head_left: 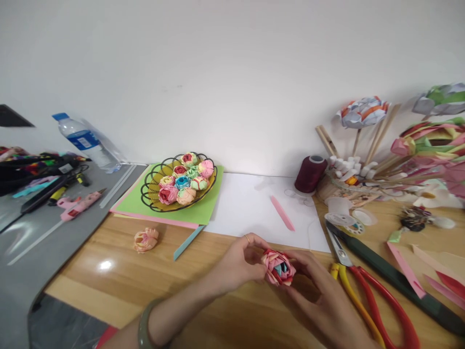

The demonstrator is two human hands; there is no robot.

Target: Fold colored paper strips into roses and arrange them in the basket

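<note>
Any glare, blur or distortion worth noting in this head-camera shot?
Head view: glare spot on the wooden table; head view: the dark pile at the left edge looks soft and stretched; head view: the held paper flower is fairly clear.

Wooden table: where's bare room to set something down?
Bare wood lies between the peach flower and the left forearm; bare white paper, between the basket and the pink strip. Right of the right hand is crowded: scissors, green tool, paper strips.

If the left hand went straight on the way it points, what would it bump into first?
The pink-and-red paper flower, which the left hand already touches. Past that, the right hand looks next, though depth is hard to judge here.
</note>
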